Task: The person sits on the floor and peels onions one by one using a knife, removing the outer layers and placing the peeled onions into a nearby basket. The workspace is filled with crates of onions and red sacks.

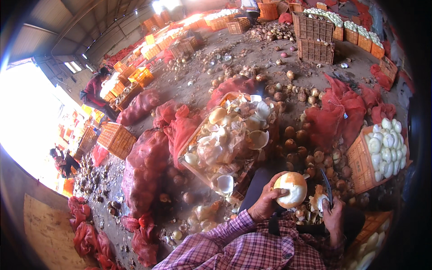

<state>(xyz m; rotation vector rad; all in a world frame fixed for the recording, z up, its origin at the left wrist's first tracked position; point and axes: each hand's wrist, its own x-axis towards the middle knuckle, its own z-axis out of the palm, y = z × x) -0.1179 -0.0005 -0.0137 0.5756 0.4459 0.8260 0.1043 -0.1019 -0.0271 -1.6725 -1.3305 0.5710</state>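
Note:
A large, partly peeled onion (pixel 291 190) rests in my left hand (pixel 268 199), its pale flesh bare below and golden skin left around the top. My right hand (pixel 332 216) grips a knife (pixel 326 184) with its dark blade pointing up. Between the thumb and the knife hangs a strip of onion skin (pixel 317 197). The two hands are apart, above my lap. Just ahead stands an orange plastic crate (pixel 192 168) heaped with onion peels (pixel 226 135). Unpeeled onions (pixel 300 145) lie on the floor beyond my hands.
A crate of peeled onions (pixel 386 152) stands at the right; another crate (pixel 371 229) is at the lower right. Full red mesh sacks (pixel 145 172) lie at the left. Stacked crates (pixel 315 37) stand farther back. Other people (pixel 98 91) work at the left and far back.

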